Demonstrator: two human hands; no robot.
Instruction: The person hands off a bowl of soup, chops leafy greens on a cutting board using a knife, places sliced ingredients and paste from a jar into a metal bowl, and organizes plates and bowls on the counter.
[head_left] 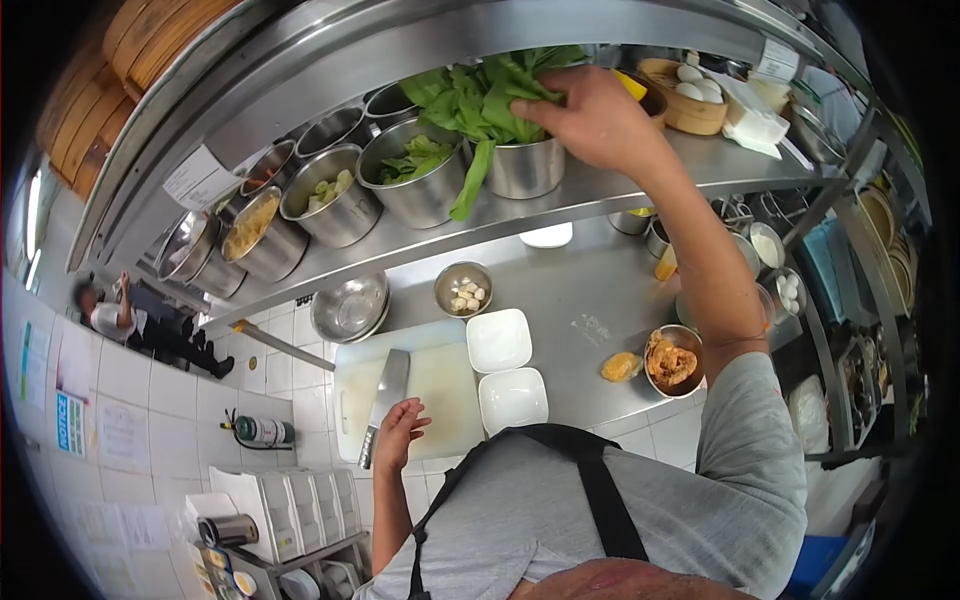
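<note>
1. Leafy greens (465, 95): over steel pot (527, 172), nr shelf's (720, 172) front edge; prob. light, floppy, easily bruised; best held at stems.
2. R hand (592, 115): grip closed on greens.
3. L hand (402, 430): grip slack, empty, by knife (391, 384), nr tabletop's (560, 300) front L corner.

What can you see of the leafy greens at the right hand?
The leafy greens are a loose, fresh-looking bunch of broad, bright green leaves. The right hand grips their right side above steel-looking pots on the shelf. One leaf hangs down between two pots. The bunch's underside is hidden, so contact with the pots is unclear.
</note>
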